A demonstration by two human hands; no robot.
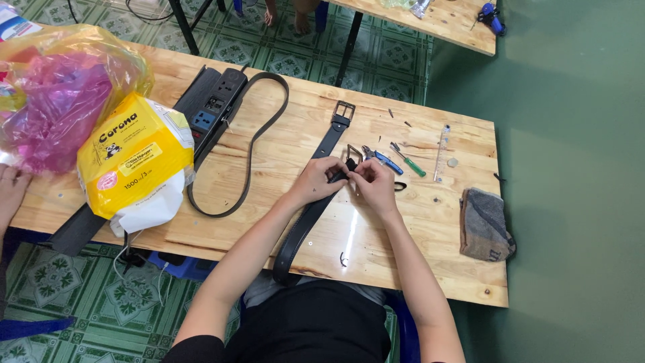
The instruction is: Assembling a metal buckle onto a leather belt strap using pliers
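Note:
A black belt (302, 228) lies across the wooden table (282, 154) and hangs over its near edge. My left hand (320, 178) pinches the belt's end. My right hand (373, 184) meets it there, fingers closed on the same end beside a metal buckle (354, 154). A second black belt (332, 136) with a square buckle (343, 112) stretches away just beyond my hands.
Blue-handled pliers (377, 156), a green screwdriver (408, 161), a clear ruler (441, 152) and a coin sit right of the hands. A grey pouch (485, 225) lies near the right edge. A power strip (213, 107), a yellow tissue pack (134, 156) and plastic bags (57, 91) fill the left. Another person's hand (9, 191) rests at far left.

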